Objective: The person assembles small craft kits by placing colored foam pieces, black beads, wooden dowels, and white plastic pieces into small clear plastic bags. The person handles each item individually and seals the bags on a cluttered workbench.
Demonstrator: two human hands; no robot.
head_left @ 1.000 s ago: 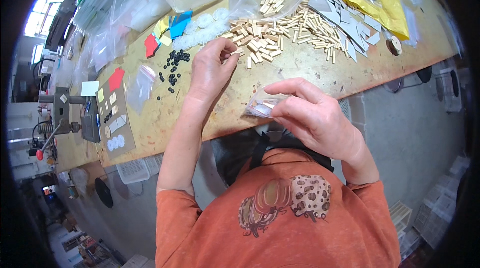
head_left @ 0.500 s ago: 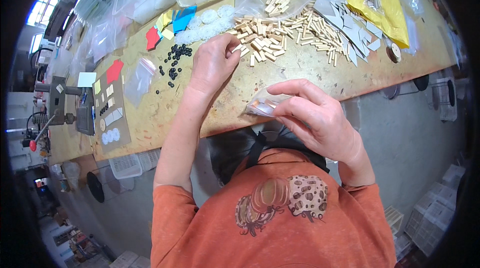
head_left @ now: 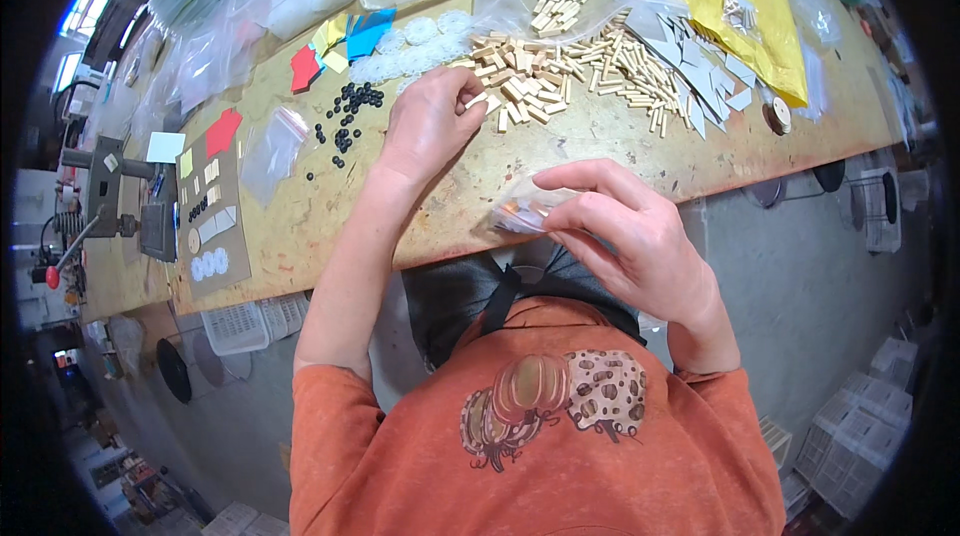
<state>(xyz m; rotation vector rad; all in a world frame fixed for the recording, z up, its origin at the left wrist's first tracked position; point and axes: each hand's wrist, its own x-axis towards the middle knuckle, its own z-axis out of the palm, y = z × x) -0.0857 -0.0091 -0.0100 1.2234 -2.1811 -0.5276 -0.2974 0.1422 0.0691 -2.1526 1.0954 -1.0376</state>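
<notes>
Head view: the left hand [head_left: 430, 121] rests on the bench [head_left: 620, 141] at the near edge of the pile of small wooden blocks [head_left: 520, 86]. Its fingertips are pinched together on what appears to be one block at the 3 o'clock side of the hand. Half a second earlier the same hand lay flatter over the pile; the fingers have since curled and closed, which indicates that a piece is now picked out.

The right hand [head_left: 620, 236] holds a small clear plastic bag [head_left: 525, 211] at the near bench edge, at 5 o'clock from the left hand. Thumb and fingers are clamped on the bag's right end, and something orange and dark shows inside it. This hand and the bag have stayed in nearly the same place over the last second, so the bag is ready to receive.

The two hands are apart, with bare bench between them.

Surrounding items:
- Thin wooden dowels [head_left: 635, 71] lie at 3 o'clock from the blocks.
- Small black beads [head_left: 345, 116] are scattered at 9 o'clock from the left hand.
- Coloured paper shapes [head_left: 345, 36] lie at 11 o'clock.
- A yellow sheet [head_left: 745, 6] lies at 2 o'clock, far side.
</notes>
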